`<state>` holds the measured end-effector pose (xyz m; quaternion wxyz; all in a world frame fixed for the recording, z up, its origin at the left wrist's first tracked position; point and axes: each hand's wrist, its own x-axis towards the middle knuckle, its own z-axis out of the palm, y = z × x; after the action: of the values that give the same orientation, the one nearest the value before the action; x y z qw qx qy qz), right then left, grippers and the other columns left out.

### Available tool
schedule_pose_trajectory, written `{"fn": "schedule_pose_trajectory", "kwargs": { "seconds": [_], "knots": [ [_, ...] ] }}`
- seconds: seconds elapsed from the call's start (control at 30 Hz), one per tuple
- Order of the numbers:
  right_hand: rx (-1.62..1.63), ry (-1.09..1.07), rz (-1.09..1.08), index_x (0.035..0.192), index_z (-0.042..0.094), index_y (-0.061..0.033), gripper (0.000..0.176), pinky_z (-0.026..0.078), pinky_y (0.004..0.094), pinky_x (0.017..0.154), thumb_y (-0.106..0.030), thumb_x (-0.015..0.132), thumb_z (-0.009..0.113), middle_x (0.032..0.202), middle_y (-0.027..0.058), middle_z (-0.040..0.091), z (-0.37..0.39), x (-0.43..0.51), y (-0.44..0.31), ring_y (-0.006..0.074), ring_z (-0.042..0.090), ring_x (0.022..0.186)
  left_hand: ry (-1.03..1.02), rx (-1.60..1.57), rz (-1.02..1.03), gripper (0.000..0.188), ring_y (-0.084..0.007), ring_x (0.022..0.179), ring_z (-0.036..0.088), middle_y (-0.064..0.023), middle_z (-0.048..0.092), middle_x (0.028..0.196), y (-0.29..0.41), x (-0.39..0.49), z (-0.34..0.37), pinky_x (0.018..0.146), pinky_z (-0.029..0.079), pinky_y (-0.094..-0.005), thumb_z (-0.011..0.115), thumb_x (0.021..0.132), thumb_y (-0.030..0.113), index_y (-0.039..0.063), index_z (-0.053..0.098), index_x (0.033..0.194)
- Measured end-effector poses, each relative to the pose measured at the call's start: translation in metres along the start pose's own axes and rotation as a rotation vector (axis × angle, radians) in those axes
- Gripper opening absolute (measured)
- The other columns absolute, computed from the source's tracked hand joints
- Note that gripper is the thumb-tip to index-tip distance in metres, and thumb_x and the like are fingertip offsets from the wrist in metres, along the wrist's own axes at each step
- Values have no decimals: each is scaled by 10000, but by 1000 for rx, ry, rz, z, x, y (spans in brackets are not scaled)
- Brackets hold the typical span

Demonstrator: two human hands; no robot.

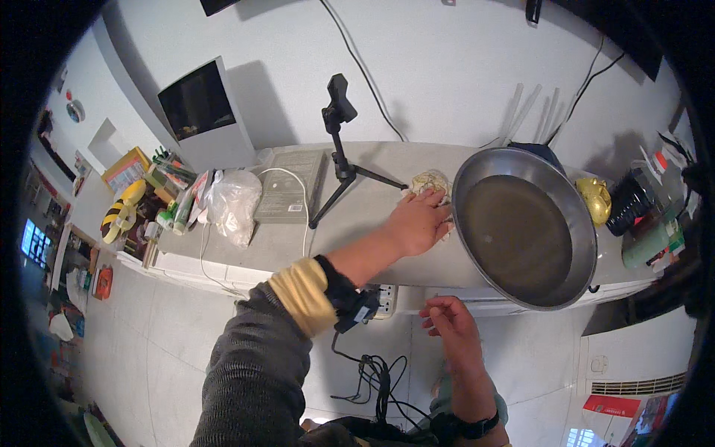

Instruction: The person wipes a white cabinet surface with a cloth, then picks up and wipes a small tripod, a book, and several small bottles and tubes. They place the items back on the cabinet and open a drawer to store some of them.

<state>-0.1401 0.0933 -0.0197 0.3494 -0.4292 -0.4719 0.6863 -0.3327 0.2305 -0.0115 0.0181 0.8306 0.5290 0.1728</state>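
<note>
My left hand (420,221) presses down on a crumpled, light-coloured cloth (431,181) on the pale tabletop, just left of a large metal basin. The basin (468,234) holds murky brownish water and its near rim reaches past the table's front edge. A black tripod phone stand (342,167) is on the table, one foot close to the cloth. My right hand (451,319) is held in front of the table edge, below the basin's left side, fingers curled loosely, with nothing seen in it.
A flat grey box (290,187), a white cable and a plastic bag (234,204) lie left of the tripod. A gold ornament (593,201) and bottles stand right of the basin. A power strip (386,302) and black cables (380,374) are below the edge.
</note>
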Motion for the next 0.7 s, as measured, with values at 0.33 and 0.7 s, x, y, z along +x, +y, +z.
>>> {"fn": "schedule_pose_trajectory", "kwargs": {
  "seconds": [0.33, 0.7],
  "knots": [
    [-31, -4, -5, 1118, 580, -56, 196, 472, 260, 726, -153, 948, 582, 984, 66, 683, 3, -3, 0, 123, 609, 826, 870, -112, -432, 458, -292, 948, 580, -166, 585, 1016, -82, -69, -46, 893, 457, -406, 732, 802, 147, 14, 527, 1189],
    [-48, -37, -48, 1122, 584, -51, 200, 487, 258, 756, -151, 950, 591, 981, 67, 680, 3, -4, 10, 117, 612, 846, 672, -646, -651, 307, -142, 915, 581, -59, 620, 969, -112, -31, -61, 832, 475, -275, 608, 961, 187, 37, 514, 1212]
  ]
}}
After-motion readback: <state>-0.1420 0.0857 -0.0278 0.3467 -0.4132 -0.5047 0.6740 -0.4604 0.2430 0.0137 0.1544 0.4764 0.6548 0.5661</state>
